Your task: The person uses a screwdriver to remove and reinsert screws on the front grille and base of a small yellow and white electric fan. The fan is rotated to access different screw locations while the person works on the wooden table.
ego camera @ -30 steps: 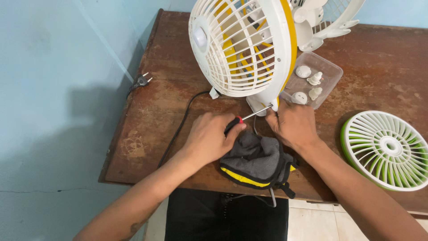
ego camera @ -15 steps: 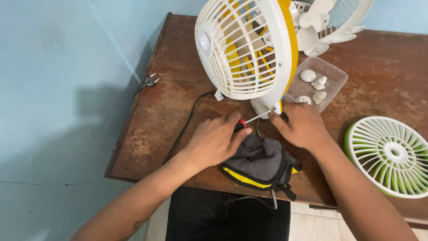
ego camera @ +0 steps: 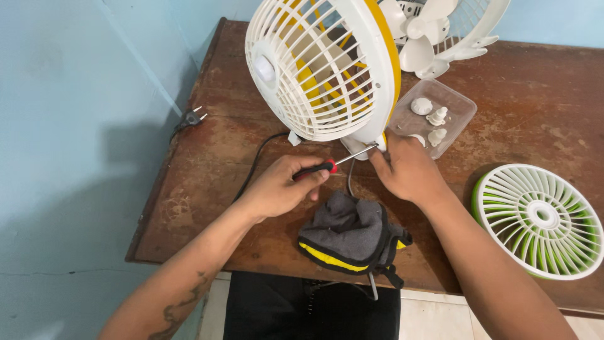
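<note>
Head view, single entry. Wooden table, brown and worn, set against a pale blue wall. Left hand: closed around the red-and-black handle of a screwdriver, whose metal shaft runs right and slightly far, its tip at the bottom edge of the fan. Right hand: fingers curled at the fan's lower rim, just beside the screwdriver tip; whether it grips anything small there cannot be told. White-and-yellow fan: stands upright at the far middle of the table, grille facing left and near, yellow blades visible through the bars. Black cord: runs from under the fan to the left, ending in a plug near the table's left edge. Clear plastic tray: just right of the fan, holding several small white parts. White fan blade assembly: far right of the fan. Green-and-white grille: lies flat at near right, well apart from the hands. Grey, black and yellow pouch: on the near table edge, between the two forearms.
</note>
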